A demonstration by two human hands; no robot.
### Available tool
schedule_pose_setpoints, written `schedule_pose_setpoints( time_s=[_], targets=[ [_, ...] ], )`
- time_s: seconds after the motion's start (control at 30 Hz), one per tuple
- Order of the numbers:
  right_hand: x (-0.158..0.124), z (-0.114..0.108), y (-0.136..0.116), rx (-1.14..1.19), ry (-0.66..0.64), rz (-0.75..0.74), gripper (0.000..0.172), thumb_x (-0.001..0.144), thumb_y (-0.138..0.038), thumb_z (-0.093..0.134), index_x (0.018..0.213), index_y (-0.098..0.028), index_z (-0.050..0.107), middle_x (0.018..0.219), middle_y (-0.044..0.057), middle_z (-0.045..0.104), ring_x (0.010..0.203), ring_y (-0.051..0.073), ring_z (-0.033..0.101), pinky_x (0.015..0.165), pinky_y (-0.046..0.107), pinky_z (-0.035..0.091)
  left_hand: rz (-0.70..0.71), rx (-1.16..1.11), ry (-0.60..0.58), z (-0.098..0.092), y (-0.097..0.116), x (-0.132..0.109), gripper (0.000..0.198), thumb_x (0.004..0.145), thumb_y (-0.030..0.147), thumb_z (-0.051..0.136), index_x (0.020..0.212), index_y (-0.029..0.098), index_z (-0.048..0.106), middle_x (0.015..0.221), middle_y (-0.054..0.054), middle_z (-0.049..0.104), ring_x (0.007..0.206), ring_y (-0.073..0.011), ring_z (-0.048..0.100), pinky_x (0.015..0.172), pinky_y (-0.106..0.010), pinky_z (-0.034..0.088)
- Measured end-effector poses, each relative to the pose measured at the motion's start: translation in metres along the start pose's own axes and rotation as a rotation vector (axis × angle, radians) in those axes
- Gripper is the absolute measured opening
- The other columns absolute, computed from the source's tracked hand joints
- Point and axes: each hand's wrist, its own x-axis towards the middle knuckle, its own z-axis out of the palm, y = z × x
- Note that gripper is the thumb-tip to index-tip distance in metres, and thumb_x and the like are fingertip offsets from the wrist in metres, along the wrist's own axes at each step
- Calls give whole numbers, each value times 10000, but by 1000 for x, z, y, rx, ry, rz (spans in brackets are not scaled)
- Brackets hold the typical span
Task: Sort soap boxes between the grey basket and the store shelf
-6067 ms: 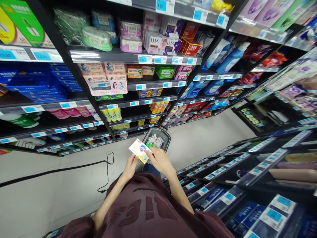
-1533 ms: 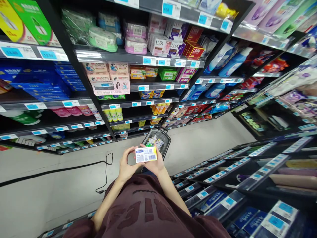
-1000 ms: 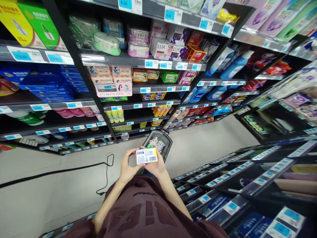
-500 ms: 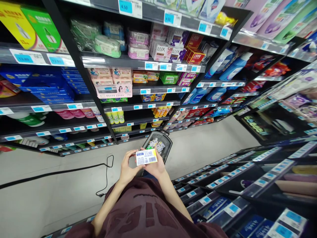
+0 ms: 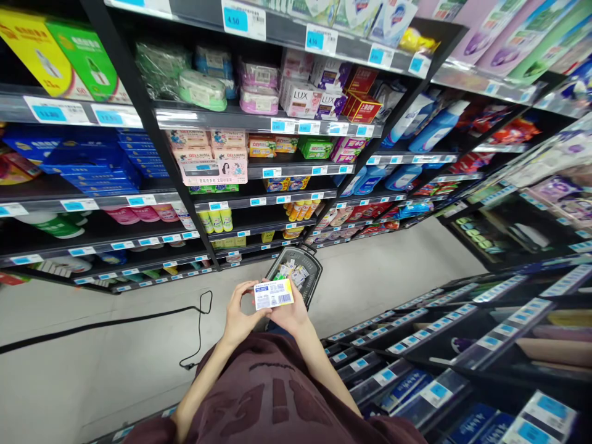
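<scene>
Black shelves (image 5: 259, 120) fill the upper frame, edged with blue price tags (image 5: 243, 18). Upper left stand green and yellow cartons (image 5: 87, 58), with stacked blue packs (image 5: 115, 163) below them. White soap boxes (image 5: 300, 98) and a red box (image 5: 358, 106) sit at upper centre, and blue bottles (image 5: 437, 123) at upper right. Yellow bottles (image 5: 217, 217) line a middle shelf. At centre a grey basket (image 5: 317, 274) of small packs stands on the pale floor (image 5: 393, 271). A black cable (image 5: 92, 328) trails across the lower left.

A maroon short-sleeved top (image 5: 272, 401) with darker, seemingly lettered print.
</scene>
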Motion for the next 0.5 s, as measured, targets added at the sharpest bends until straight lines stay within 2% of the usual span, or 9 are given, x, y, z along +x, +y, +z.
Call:
schedule_pose_setpoints(
  time_s=[0.3, 0.5],
  targets=[
    [1, -2, -1, -15, 12, 34, 617, 930, -646, 399, 1218, -151, 627, 1147, 143, 730, 925, 292, 695, 777, 394, 498, -20, -8, -2, 0, -4, -1, 654, 693, 343, 881, 1262, 247, 575, 1282, -118, 623, 1144, -288, 633, 993, -484, 525],
    [3, -6, -1, 13, 19, 55, 659, 928, -687, 388, 1201, -138, 630, 1133, 160, 729, 935, 286, 690, 718, 342, 476, -11, -6, -4, 0, -8, -2, 627, 707, 341, 870, 1256, 247, 582, 1277, -114, 628, 1165, -287, 629, 1005, -475, 521]
  ],
)
